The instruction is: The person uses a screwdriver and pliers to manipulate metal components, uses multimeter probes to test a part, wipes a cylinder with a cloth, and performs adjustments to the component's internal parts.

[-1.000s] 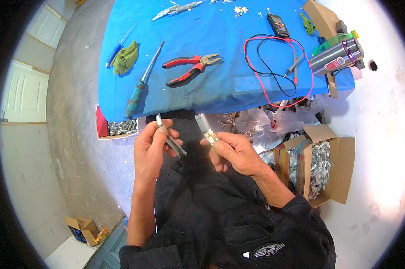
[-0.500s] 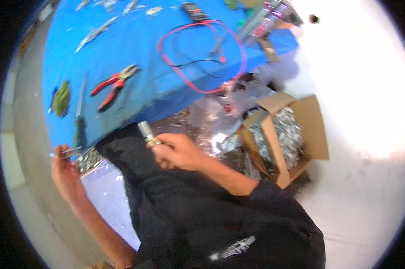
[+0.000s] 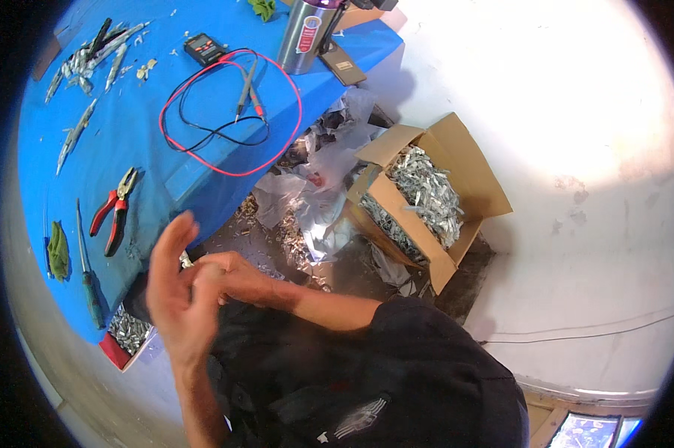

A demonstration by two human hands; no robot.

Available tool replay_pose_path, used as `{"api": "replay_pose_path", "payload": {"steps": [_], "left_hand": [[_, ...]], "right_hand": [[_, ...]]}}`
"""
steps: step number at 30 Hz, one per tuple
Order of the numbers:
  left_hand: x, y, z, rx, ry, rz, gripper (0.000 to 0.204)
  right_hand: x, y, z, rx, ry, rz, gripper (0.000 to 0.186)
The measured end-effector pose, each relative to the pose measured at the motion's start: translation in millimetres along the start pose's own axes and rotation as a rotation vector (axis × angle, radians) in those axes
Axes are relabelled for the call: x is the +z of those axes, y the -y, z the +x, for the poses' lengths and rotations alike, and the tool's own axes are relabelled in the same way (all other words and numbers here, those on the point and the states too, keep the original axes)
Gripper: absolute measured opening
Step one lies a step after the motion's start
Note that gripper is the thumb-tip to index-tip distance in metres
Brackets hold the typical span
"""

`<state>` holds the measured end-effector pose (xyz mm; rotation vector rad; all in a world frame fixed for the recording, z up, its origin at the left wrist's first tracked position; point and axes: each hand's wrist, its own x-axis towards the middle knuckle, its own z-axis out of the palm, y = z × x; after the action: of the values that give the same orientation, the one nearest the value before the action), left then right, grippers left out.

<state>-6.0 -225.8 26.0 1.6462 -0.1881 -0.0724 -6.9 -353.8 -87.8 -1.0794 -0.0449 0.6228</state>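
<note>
My left hand (image 3: 179,299) is raised in front of my right hand, slightly blurred, its thumb and fingers apart and no object visible between them. Behind it, the closed fingers of my right hand (image 3: 240,278) hold a small white-and-metal cylinder (image 3: 185,260), mostly covered by the left hand. Both hands are over my dark clothing, by the near edge of the blue-covered table (image 3: 139,142). On the cloth beyond them lie red-and-black pliers (image 3: 114,210) and a long screwdriver (image 3: 91,295) with a green handle.
A multimeter (image 3: 205,49) with red and black leads, thin silvery pieces (image 3: 76,134) and a steel tumbler (image 3: 301,37) are on the table. To the right stands an open cardboard box (image 3: 471,172) of metal strips. More metal pieces (image 3: 130,330) fill a container below the table's left edge.
My left hand has moved right and up to my right hand, and the thin metal piece it held no longer shows. The view has shifted, with the table now further left.
</note>
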Motion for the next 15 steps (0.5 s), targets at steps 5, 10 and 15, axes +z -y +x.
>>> {"api": "replay_pose_path", "payload": {"steps": [5,10,15], "left_hand": [[-54,47,-36,-0.188,-0.214,0.079,0.048],[-51,45,-55,-0.125,-0.189,0.360,0.051],[-33,34,-56,-0.036,-0.170,0.524,0.048]], "right_hand": [[5,-12,6,0.026,-0.136,0.150,0.032],[17,3,5,0.060,-0.149,0.120,0.034],[35,7,1,-0.013,-0.151,0.081,0.026]]}}
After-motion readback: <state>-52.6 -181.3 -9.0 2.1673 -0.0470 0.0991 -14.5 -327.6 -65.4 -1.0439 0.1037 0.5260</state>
